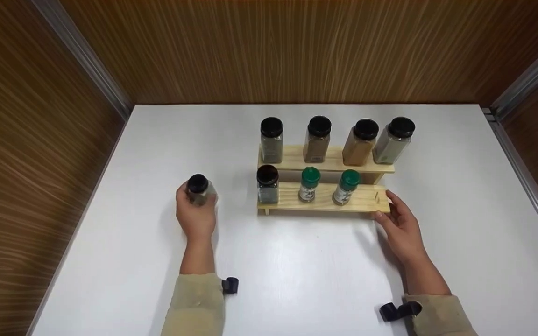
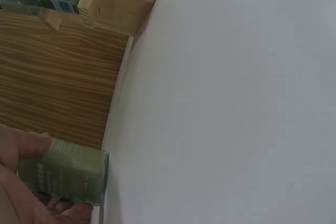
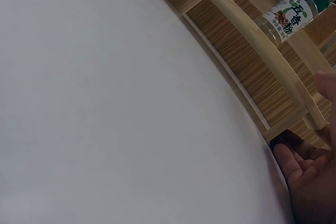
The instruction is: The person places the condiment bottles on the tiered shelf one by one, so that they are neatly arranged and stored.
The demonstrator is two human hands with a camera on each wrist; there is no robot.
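Note:
My left hand (image 1: 196, 217) grips a square glass spice jar (image 1: 198, 184) with a black lid, left of the wooden spice rack (image 1: 367, 198). In the left wrist view, thumb and fingers wrap the greenish jar (image 2: 71, 174), its base close to the white table. At the rack's right end, my right hand (image 1: 404, 228) holds the lower shelf, thumb at its front corner. On that shelf stand a black-lidded jar (image 1: 268, 184) and two green-capped bottles, one in the middle (image 1: 309, 184) and one further right (image 1: 346, 186). Several black-lidded jars (image 1: 317, 140) line the upper shelf.
A white table (image 1: 297, 270) carries everything. Wood-grain panels rise behind it (image 1: 273, 51) and along both sides, with metal strips at the corners. A dark camera mount sits on each sleeve, left (image 1: 230, 285) and right (image 1: 397, 310).

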